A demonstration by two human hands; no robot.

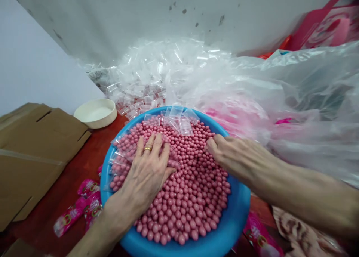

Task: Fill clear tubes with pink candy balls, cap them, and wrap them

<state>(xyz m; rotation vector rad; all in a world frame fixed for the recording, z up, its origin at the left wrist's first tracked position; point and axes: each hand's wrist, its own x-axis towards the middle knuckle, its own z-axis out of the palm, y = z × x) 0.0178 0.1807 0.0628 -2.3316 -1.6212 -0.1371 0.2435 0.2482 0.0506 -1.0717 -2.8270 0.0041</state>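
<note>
Spread left hand (150, 163) over bags (120, 169) left in the tub (238, 210), curled right hand (228, 150), with hidden grip, among balls (190, 189) inside the tub, probably light, hard and slippery, best scooped from below.

hands (148, 163) at pink balls (182, 208) | blue basin (241, 201) | clear packets (175, 112), far rim | cardboard (33, 137) at left

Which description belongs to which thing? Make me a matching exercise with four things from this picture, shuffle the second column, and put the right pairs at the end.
Column one
1. Left hand
2. Right hand
3. Basin
4. Cardboard

Column two
A. Brown, to the left in the picture
B. Bunched at the right-hand part of the pink balls
C. Blue and round
D. Wearing a gold-coloured ring

Right pairs: 1-D, 2-B, 3-C, 4-A
</note>
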